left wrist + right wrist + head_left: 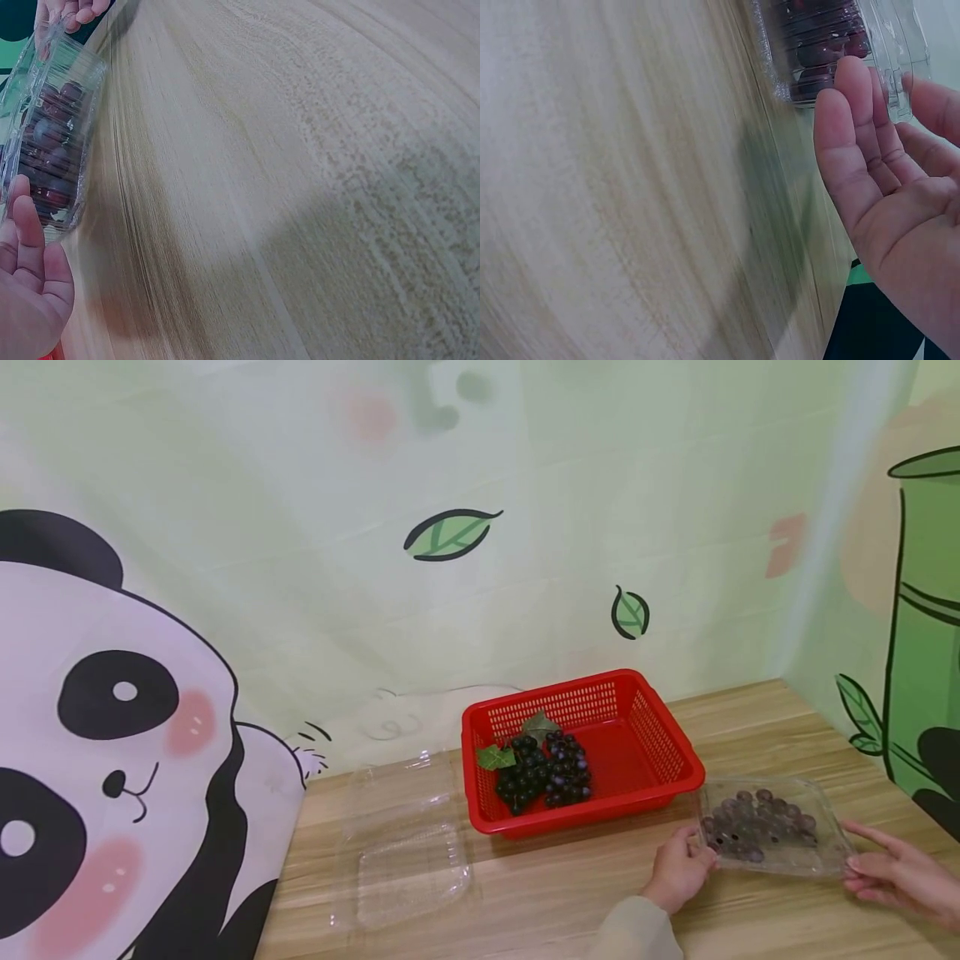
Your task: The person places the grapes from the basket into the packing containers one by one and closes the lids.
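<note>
A clear plastic clamshell box with dark reddish grapes inside is at the right of the table, in front of the wall. My left hand holds its left end, thumb at the near corner. At the opposite end, my right hand grips the rim with the index finger stretched along the side. In the left wrist view the box shows side-on, close over the wood. Fingers of the right hand lie against the box's end in the right wrist view.
A red plastic basket stands behind the box, with bunches of dark grapes and green leaves in its left part. Left of it lies an opened clear clamshell container. A printed cloth backdrop closes off the table's back.
</note>
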### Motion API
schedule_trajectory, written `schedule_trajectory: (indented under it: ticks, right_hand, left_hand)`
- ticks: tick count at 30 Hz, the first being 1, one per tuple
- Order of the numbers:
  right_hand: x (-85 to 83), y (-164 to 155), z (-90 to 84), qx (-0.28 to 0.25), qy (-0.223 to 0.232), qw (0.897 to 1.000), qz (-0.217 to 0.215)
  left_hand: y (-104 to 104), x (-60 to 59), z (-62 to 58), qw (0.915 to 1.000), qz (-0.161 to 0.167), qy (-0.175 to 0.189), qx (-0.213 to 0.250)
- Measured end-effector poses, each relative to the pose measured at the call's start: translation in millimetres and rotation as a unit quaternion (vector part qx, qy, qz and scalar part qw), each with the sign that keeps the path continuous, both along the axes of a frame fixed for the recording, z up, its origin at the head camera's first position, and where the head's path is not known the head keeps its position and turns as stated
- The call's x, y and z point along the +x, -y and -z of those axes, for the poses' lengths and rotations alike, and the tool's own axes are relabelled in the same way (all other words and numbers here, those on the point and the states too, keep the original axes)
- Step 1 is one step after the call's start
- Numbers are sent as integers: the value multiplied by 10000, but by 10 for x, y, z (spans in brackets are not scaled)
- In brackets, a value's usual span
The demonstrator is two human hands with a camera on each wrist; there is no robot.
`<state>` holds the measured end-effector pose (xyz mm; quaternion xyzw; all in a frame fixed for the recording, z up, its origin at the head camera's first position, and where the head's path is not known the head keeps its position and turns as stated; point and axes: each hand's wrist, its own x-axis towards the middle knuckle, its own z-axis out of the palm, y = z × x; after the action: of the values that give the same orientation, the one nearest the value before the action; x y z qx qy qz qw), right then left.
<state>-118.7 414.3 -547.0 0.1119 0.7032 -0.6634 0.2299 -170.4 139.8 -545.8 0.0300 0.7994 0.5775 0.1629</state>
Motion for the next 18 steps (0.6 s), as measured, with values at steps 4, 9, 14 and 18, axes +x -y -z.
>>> schedule_trajectory:
  ticks: [4,9,14,18]
  right_hand:
    - [-5,17,-22,246,-239,9994,-98]
    - [-12,42,-48,457,-442,9978,-205]
    - [-25,74,-75,740,-509,9957,-248]
    - [-27,106,-96,1009,-511,9934,-170]
  left_hand:
    - [-3,1,0,10000,-3,-42,11]
    - [6,3,-17,10000,3,24,54]
    - [10,9,-32,9999,-17,59,100]
    - [1,11,-14,9999,-34,78,115]
